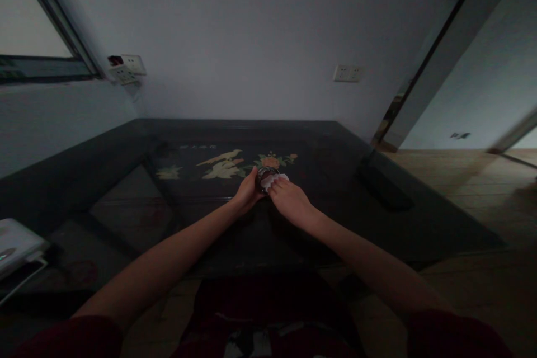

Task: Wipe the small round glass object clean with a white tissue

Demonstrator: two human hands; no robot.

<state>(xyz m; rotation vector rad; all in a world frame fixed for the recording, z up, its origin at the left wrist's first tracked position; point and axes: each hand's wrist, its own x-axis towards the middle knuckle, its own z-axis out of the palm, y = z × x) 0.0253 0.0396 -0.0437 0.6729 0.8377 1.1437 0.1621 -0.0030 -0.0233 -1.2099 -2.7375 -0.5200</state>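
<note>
Dark tabletop [335, 218] below, left hand [248, 192] clasps a round object [264, 173], right hand [290, 197] holds white sheet [282, 177] against it.

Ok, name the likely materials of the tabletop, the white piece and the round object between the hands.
Tabletop: seems glossy glass or lacquer, from its smooth dark sheen.
White piece: probably matte paper or cloth, from its uneven edge; too small to settle.
Round object: perhaps shiny metal or glass, from the glints along its dark rim.

Two hands, left hand [248, 193] and right hand [291, 198]; between them, one round object [260, 173] and one white cloth [282, 177]; beneath, one desk [335, 224]; leftward, one white device [19, 243]; beyond, rightward, one socket plate [348, 73].
</note>
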